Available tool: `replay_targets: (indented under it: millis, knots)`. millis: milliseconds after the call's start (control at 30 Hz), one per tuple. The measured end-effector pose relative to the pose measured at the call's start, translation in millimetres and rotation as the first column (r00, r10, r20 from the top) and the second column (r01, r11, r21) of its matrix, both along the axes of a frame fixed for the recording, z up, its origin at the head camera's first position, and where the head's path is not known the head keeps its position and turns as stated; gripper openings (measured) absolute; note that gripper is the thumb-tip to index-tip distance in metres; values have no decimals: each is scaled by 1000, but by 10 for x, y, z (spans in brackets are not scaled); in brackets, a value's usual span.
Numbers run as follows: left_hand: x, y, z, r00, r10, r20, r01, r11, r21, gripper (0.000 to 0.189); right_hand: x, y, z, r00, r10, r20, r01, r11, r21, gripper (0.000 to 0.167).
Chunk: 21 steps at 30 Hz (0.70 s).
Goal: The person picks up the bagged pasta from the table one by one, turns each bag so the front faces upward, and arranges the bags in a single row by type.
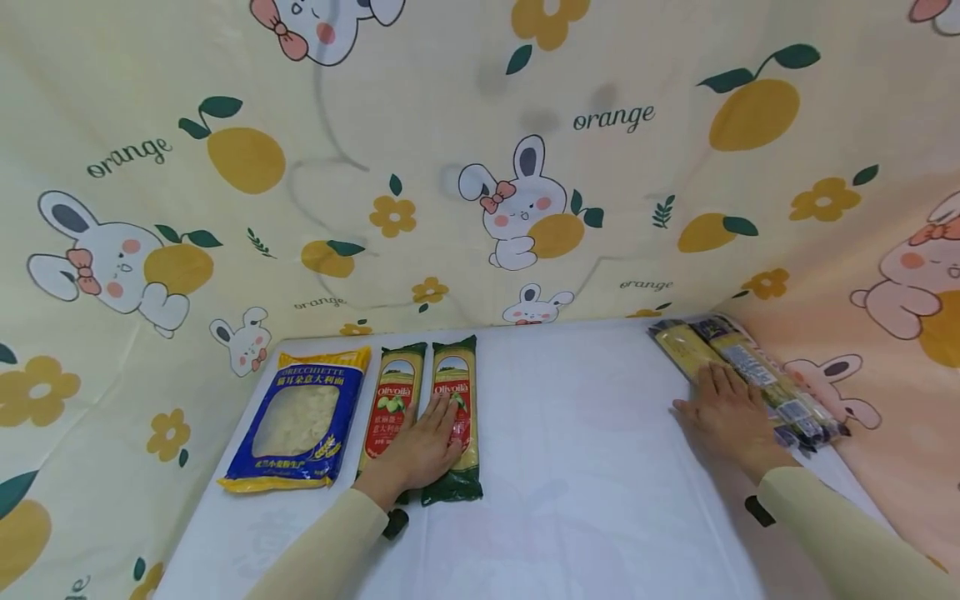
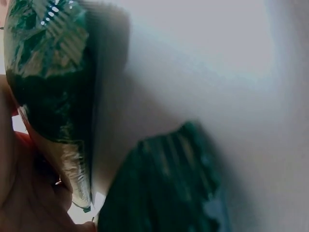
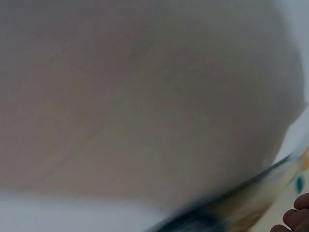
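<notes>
Two slim red-and-gold packets of pasta with green ends lie side by side, a left packet (image 1: 393, 387) and a right packet (image 1: 454, 367). My left hand (image 1: 416, 454) lies over their lower parts, its fingers extended on the right packet. In the left wrist view, a green packet end (image 2: 53, 101) is near the fingers. At the far right, two clear packets of long pasta lie close together, an inner packet (image 1: 681, 348) and an outer packet (image 1: 765, 375). My right hand (image 1: 731, 417) rests on the inner one with fingers extended, hiding its lower part.
A blue-and-yellow bag of orecchiette (image 1: 296, 421) lies left of the red packets. The white tabletop (image 1: 570, 433) spans between the two groups. A patterned cloth (image 1: 420, 125) hangs behind the table and along its sides.
</notes>
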<state>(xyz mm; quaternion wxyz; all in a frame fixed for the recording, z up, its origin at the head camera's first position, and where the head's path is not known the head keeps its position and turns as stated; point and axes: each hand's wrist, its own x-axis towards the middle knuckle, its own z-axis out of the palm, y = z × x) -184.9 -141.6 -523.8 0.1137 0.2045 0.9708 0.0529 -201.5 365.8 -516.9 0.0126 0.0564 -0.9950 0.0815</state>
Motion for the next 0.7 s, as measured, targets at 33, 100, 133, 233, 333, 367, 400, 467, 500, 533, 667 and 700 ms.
replay_targets:
  millis: [33,100,133,233,333,367,400,467,500,533,667,700]
  knots:
    - [-2,1,-4,1000,-2,-2,2,1000,5,74,9,67,-18,1000,-9,18,9,1000,-5,90]
    - [-4,3,-7,1000,-5,-4,5,1000,9,74,29,175,-50,998,-25,64,26,999,-21,96]
    - [-5,3,-9,1000,-6,-5,6,1000,7,74,38,216,-62,996,-30,85,32,999,-26,99]
    - [-1,3,-5,1000,-5,-10,5,1000,9,74,51,282,-87,988,-43,146,51,997,-55,106]
    - [10,11,13,1000,-2,-7,2,1000,12,74,65,274,-89,983,-41,179,57,995,-85,108]
    - [14,15,18,1000,0,-5,1,1000,16,74,70,259,-87,981,-41,190,59,994,-91,108]
    - [17,19,22,1000,1,-3,0,1000,16,73,76,240,-86,980,-40,195,59,994,-92,108]
    - [21,23,27,1000,4,4,-4,1000,21,73,90,191,-73,978,-39,203,58,994,-90,107]
    - [24,24,29,1000,6,6,-6,1000,22,73,95,166,-68,978,-40,207,59,995,-85,107]
    - [25,26,28,1000,7,7,-8,1000,23,73,101,145,-64,977,-39,209,57,995,-79,108]
    - [26,31,25,1000,10,7,-10,1000,21,74,128,107,-56,978,-21,209,34,998,-57,105]
    - [25,32,24,1000,12,6,-12,1000,21,74,138,111,-62,978,-14,209,25,998,-50,104]
